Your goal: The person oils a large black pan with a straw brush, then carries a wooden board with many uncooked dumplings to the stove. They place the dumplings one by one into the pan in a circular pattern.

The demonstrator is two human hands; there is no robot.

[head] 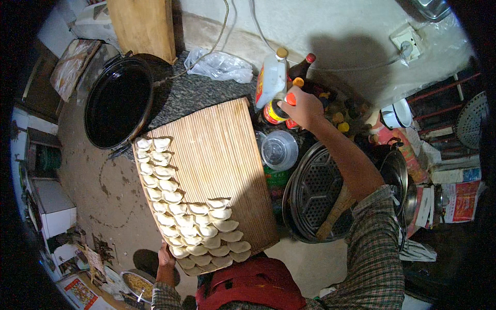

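Observation:
My left hand (166,255) grips the near left edge of a reed board (217,155), a slatted tray tilted before me. Rows of raw dumplings (188,221) cover its left side and near end; its far right part is bare reed. The board's far end is by the dark granite counter (186,91). My right hand (306,110) is closed around the top of a bottle with a red cap (290,99), standing among other bottles. Touching that group are a jar with a yellow and red label (274,113) and a white plastic jug (272,75).
A large black wok (118,101) sits at the counter's left. Clear plastic containers (279,149) stand right of the board. Steamer racks (314,186) with a brush-like tool (336,213) lie beneath my right arm. A plastic bag (221,65) lies by the wall.

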